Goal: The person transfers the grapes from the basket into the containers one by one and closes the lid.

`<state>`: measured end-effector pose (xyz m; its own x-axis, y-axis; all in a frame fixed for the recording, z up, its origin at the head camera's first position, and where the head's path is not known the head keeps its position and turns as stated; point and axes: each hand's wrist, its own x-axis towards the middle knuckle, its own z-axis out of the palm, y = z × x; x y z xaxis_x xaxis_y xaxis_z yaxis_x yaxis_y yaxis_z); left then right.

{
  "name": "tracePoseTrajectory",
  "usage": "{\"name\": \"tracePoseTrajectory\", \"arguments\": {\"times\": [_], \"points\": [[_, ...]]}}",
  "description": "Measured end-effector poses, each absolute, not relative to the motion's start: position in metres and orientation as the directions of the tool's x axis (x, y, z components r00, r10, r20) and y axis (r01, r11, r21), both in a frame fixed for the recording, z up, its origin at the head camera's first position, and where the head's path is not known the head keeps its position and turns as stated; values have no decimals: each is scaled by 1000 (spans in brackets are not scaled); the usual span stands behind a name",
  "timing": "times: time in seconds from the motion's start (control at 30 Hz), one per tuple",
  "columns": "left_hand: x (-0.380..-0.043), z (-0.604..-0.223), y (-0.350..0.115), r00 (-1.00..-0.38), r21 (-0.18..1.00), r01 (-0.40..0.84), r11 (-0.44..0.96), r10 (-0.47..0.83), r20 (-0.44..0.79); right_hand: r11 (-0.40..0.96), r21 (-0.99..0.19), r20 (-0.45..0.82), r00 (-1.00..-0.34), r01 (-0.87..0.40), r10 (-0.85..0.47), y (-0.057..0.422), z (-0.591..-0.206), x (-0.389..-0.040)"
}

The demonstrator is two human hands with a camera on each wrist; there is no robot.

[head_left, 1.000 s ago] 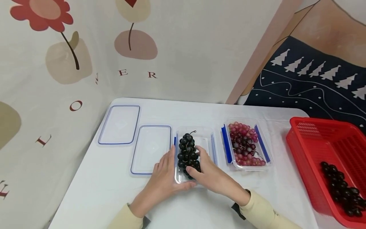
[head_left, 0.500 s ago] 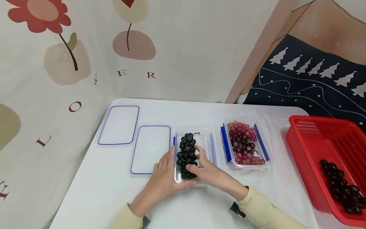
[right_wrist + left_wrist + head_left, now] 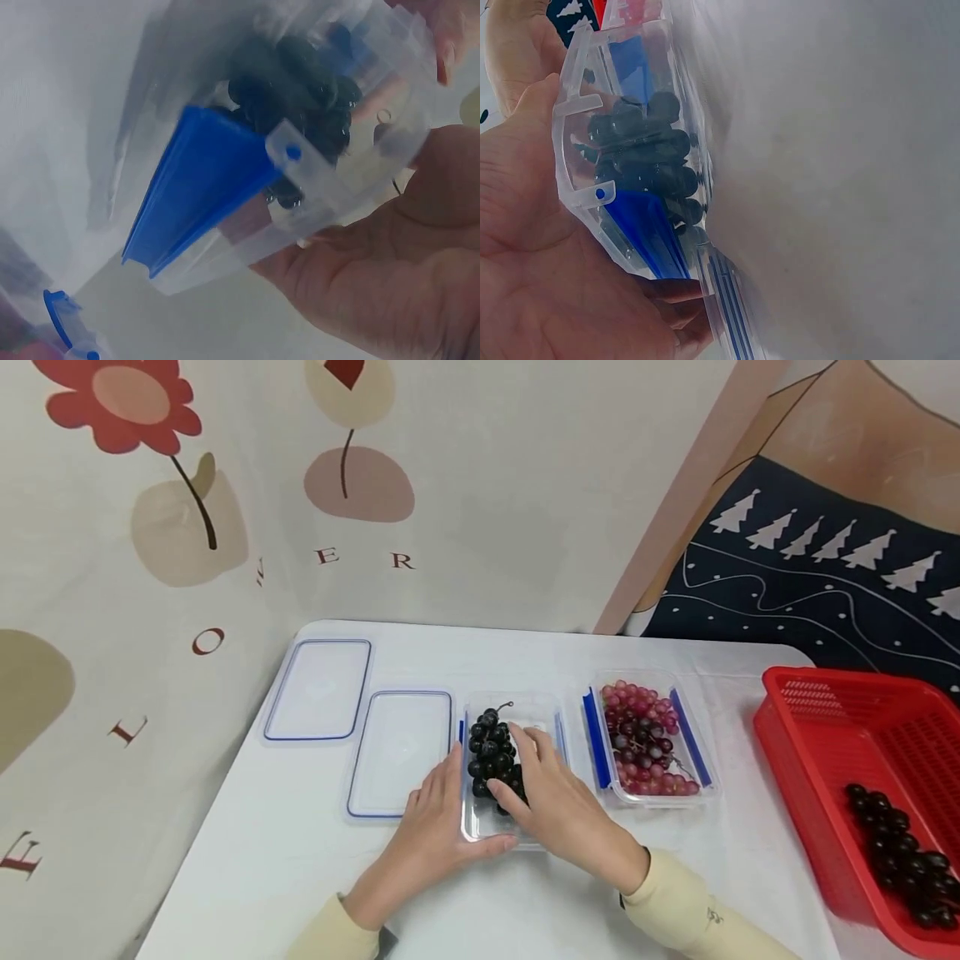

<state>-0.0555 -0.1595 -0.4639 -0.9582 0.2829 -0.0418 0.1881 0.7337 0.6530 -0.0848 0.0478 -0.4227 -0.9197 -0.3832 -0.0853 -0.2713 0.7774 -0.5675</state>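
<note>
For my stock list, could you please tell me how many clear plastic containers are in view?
2: one container at the left hand, holding black grapes; another container farther right, holding reddish grapes.

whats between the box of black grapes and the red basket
In the head view, the box of pinkish grapes stands between the box of black grapes and the red basket, with bare tabletop on the basket side.
</note>
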Motion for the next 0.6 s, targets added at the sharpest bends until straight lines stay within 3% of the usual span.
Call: {"name": "tracePoseTrajectory", "arguments": {"times": [0.1, 0.43, 0.6], "points": [[-55, -463, -160, -958, 655, 186, 732, 282, -43, 788, -548, -99, -913, -281, -395, 47, -424, -86], [-54, -461, -159, -960, 641, 173, 748, 274, -60, 731, -666, -224, -895, -148, -386, 50, -421, -97], [-52, -463, -159, -960, 649, 171, 742, 273, -60, 707, -677, -126, -914, -204, -385, 45, -427, -98]]}}
